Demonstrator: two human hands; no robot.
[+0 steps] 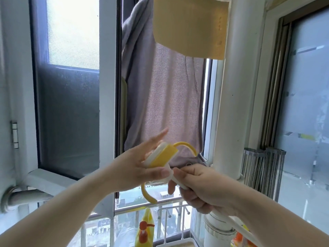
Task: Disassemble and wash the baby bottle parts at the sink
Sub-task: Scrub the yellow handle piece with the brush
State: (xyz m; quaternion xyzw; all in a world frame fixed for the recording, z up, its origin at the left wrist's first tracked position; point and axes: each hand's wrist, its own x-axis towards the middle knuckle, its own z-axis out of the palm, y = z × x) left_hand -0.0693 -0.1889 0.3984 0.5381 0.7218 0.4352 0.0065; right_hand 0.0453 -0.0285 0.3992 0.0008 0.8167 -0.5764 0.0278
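A yellow bottle collar (163, 155) with a white rim and two curved yellow handles (147, 195) is held up in front of the window. My left hand (140, 166) holds it from the left, thumb under it and fingers stretched behind. My right hand (197, 182) grips a white part (176, 180) that sticks out of the collar's lower right side. The bottle body and the sink are out of view.
A grey towel (165, 97) and a yellow cloth (190, 25) hang ahead. A white pipe (233, 104) stands at right beside a metal rack (261, 173). Below are a yellow pump bottle (144, 230) and a white wire drying rack (170, 220).
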